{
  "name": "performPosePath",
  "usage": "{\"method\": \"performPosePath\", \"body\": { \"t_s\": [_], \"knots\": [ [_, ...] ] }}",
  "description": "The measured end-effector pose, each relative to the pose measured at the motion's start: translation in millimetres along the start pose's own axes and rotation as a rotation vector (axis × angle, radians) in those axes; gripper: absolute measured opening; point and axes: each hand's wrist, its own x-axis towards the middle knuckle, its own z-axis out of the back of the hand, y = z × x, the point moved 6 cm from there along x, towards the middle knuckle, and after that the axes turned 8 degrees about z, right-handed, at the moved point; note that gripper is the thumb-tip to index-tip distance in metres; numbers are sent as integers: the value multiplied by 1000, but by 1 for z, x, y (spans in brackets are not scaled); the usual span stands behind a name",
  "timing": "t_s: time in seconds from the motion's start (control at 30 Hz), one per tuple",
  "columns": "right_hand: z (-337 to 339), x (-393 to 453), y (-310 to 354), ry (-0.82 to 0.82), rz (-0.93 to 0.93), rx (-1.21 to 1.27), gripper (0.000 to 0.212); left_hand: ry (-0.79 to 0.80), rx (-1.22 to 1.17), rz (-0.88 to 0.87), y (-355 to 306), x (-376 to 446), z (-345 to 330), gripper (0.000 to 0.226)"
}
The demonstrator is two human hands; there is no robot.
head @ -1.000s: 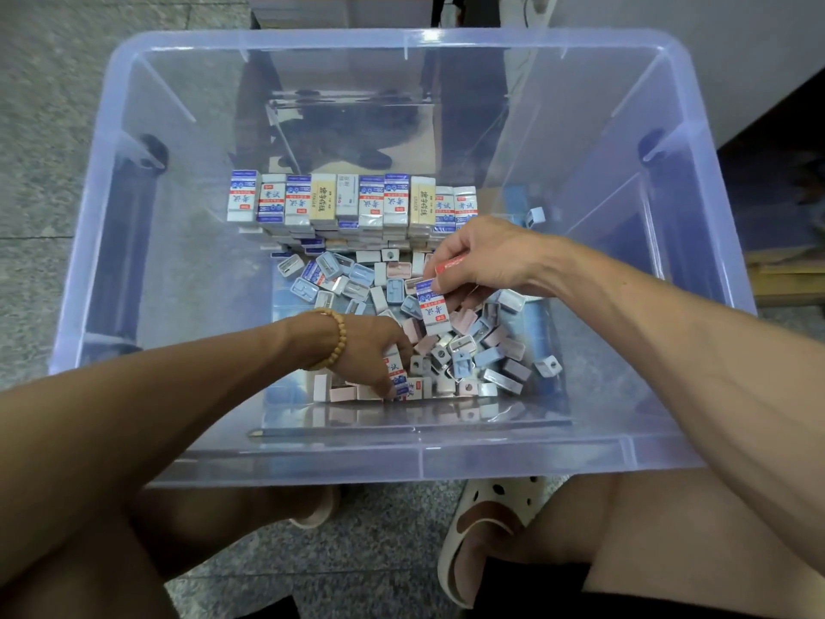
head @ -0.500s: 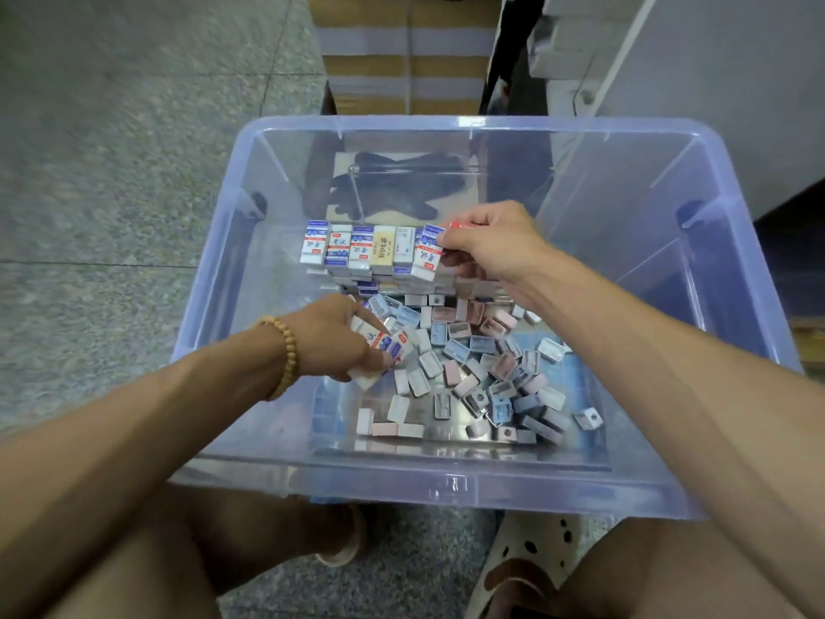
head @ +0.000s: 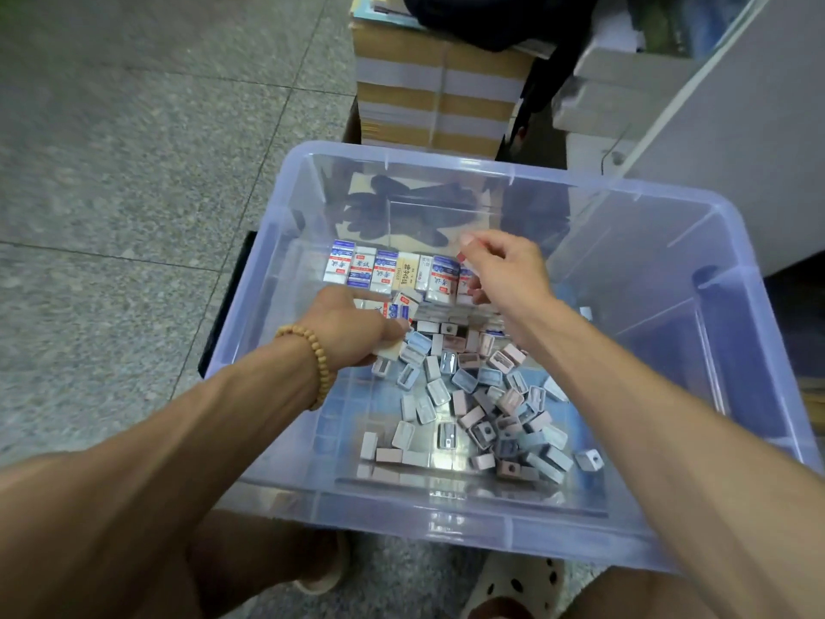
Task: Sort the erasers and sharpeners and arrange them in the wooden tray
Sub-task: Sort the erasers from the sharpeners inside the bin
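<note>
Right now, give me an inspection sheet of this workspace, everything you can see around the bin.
Surface: grey speckled tile floor; clear plastic bin standing on it.
Job's things: row of erasers standing upright at the bin's far side; loose pile of sharpeners nearer the person; no wooden tray seen.
Clutter: dark glove-like thing seen through the bin's far wall.
Hands: left hand grips erasers; right hand at the row's right end, pinching something small and red.
Cables: nothing seen.
Surroundings: stacked cartons behind the bin; white cabinet to the right; sandals below.
</note>
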Motion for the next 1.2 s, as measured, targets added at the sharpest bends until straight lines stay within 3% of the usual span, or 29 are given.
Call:
{"method": "performPosePath", "body": {
  "t_s": [0.1,0.23,0.33,0.53,0.73,0.9,1.03,1.1,1.2],
  "knots": [
    [-1,-4,-8,81,-101,-63,26,-14,-75,17,0,0,3,22],
    [-2,0,2,-8,-93,-57,14,-10,-130,80,10,-1,7,27],
    [-23,5,12,24,-107,-24,12,0,-192,130,19,-4,12,31],
    [-81,15,13,81,-80,-29,21,15,-184,133,33,-17,16,29],
    [-89,18,13,57,2,-150,28,8,-191,125,32,-16,18,29],
    [-58,-3,21,232,70,-158,29,13,-257,140,28,-15,15,29],
    [-57,-23,12,539,-63,-29,5,52,-333,110,19,-15,11,31],
    [-58,-18,10,523,-81,-3,3,44,-337,96,17,-14,11,30],
    [-54,0,10,340,-73,-75,9,21,-333,98,20,-13,12,24]
  ]
}}
